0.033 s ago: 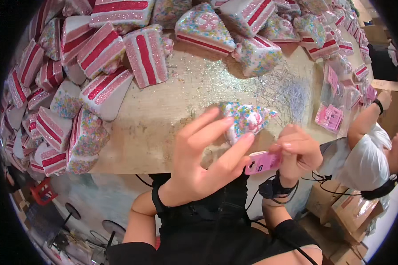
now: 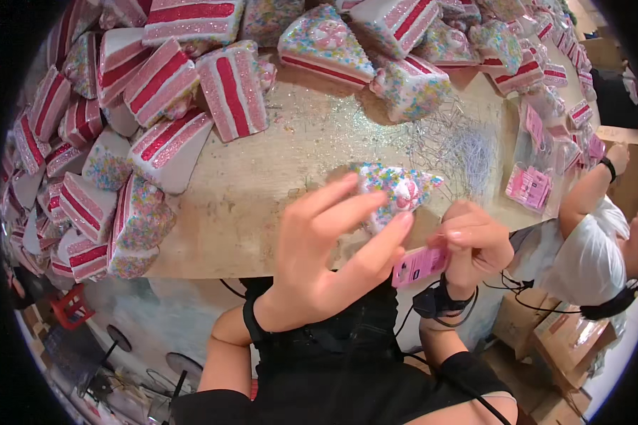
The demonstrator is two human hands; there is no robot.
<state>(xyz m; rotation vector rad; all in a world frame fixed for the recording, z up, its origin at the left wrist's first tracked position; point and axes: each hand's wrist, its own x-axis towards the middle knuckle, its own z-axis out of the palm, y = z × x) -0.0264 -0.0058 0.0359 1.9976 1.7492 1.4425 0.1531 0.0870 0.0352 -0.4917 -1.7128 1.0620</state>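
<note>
A decorative cake slice, white with coloured sprinkles and a pink-and-white swirl on top, lies on the table in front of me. My left hand reaches over its near left side, fingers spread and stretched out, fingertips at or against the slice; whether they press on it is hard to tell. Beside it, my right hand is closed in a pinch. A pink cardboard tag hangs at the right fingers, close to my left thumb. Any thin string or pin within the pinch is too small to make out.
Piled cake slices crowd the left and far sides of the table. Thin clear strands are scattered right of centre, near a plastic bag of pink tags. Another person is at the right, above cardboard boxes.
The pink tag has tilted slightly and shifted a little left. My right hand has moved slightly left, and my left fingers have shifted a little over the cake slice.
</note>
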